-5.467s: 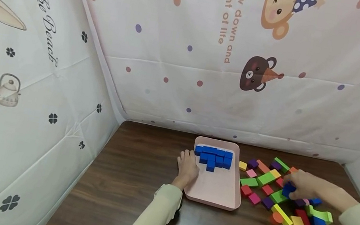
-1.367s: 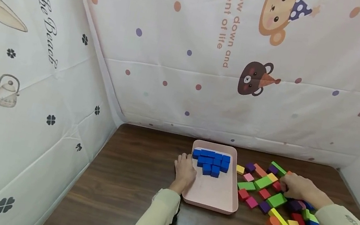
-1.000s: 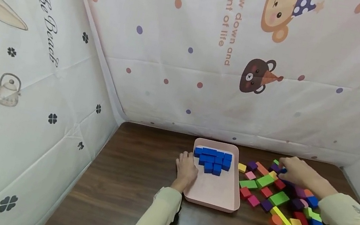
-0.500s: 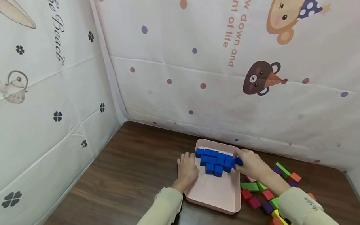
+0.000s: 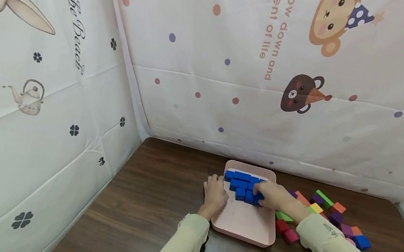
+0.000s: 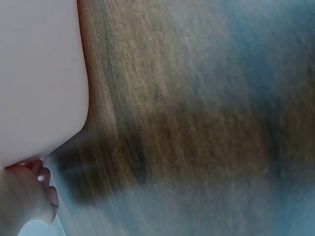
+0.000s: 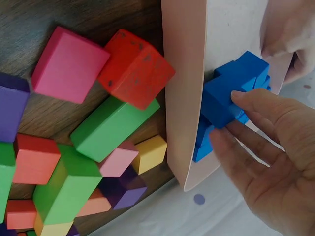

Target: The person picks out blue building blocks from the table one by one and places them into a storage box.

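In the head view, a pink tray [image 5: 243, 223] holds rows of blue blocks [image 5: 240, 184] at its far end. My left hand [image 5: 215, 194] holds the tray's left rim, its fingers on the outside; the left wrist view catches the curled fingers [image 6: 47, 182] beside the tray wall. Over the tray's right side, my right hand [image 5: 274, 197] pinches a blue block [image 7: 220, 105] between thumb and fingertips. That block is at the near right end of the blue rows, touching or very close to its neighbours. The hand hides part of the rows in the head view.
Loose coloured blocks lie right of the tray, among them a green block [image 7: 115, 128], a red block [image 7: 138, 69] and a pink block [image 7: 71, 64]. A blue block [image 5: 362, 242] sits among them. My right forearm covers several. Printed cloth [image 5: 188, 110] hangs behind the table.
My right hand took a blue block from the loose pile and carried it left into the tray. The blue rows have grown. My left hand stays at the rim; the head view has shifted slightly.
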Demonstrator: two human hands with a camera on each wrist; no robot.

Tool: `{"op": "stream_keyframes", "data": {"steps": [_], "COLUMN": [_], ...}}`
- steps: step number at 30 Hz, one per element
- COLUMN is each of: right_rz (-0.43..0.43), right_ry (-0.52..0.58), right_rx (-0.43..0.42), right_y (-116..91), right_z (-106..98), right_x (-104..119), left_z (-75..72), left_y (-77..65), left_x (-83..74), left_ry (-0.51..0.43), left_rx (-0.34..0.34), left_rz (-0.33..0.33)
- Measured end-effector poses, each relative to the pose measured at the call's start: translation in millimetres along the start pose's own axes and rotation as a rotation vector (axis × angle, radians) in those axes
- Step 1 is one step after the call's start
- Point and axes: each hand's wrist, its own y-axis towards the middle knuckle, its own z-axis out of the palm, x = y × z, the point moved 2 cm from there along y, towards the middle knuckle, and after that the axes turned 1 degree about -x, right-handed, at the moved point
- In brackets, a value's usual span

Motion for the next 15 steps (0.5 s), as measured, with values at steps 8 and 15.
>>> {"op": "stream_keyframes", "data": {"steps": [8,15], "right_rz": [0.048,0.065], "right_ry": [-0.057,-0.063], "right_rx": [0.004,-0.034], "right_y": [-2,-12], "right_z": [13,-20], "right_x": [-2,-18], "left_z": [7.0,-1.8], "left_y": [-0.6,3.1], "left_x": [-4.9,1.9], "left_ry": [-0.011,-0.031], "left_rx": [-0.007,-0.03], "left_rz": [0.039,0.036]}}
